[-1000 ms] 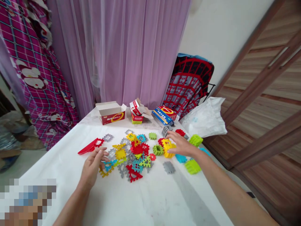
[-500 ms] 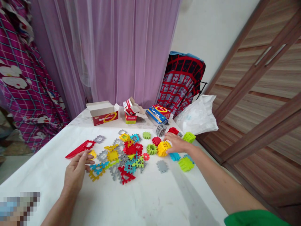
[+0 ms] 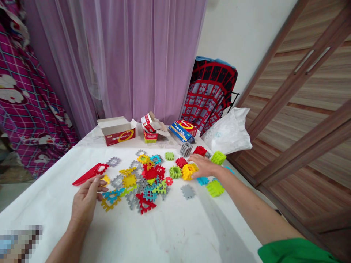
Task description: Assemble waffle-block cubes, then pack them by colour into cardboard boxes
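Observation:
My right hand reaches across from the right, its thumb and fingers around a stack of yellow toothed building pieces. Close by lie a green cube-like stack, a red piece, a blue piece and a flat grey square. My left hand hovers at the left with loosely bent fingers apart, nothing seen in it. Around its fingertips are a yellow piece, partly hidden, and a long red piece. A mixed heap of plastic pieces, including a yellow square, spreads between my hands.
On the white table, an open red box, small cartons and a blue-and-red box line the back. A white plastic bag stands at the back right. Green stacks lie beyond my right forearm.
The view has shifted slightly, so everything sits a little further left. My right hand stays at the yellow stack, and my left hand keeps its place by the red piece.

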A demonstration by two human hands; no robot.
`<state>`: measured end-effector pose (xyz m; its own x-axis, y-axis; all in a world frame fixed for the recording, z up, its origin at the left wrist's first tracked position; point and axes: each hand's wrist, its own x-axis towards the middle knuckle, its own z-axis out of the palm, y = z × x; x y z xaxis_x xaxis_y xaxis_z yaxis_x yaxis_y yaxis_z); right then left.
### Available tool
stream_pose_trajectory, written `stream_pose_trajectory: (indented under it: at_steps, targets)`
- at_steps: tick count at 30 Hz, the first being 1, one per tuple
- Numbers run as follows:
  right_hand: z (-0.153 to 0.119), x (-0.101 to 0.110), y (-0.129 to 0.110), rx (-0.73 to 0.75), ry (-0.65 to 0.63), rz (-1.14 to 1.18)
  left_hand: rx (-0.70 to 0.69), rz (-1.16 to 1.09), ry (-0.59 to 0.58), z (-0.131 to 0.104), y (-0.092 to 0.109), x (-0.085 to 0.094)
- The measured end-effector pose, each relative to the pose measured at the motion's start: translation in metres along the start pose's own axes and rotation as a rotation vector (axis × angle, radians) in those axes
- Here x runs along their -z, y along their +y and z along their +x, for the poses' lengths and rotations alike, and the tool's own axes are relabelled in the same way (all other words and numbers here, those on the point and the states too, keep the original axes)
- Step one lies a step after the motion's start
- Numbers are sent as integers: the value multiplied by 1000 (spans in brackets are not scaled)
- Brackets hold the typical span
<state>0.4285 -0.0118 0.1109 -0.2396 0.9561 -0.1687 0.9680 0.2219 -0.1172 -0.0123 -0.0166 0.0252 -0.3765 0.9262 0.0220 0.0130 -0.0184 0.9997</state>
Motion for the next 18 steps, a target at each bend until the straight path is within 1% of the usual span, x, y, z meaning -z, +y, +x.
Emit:
stream_pose_trajectory:
  at_steps: [7, 18]
  targets:
    - [3, 1, -1, -5, -58, -57, -1, 7, -14, 2, -3, 1]
    - [5, 1, 2, 5, -49, -53, 11, -27, 6, -1, 1, -1]
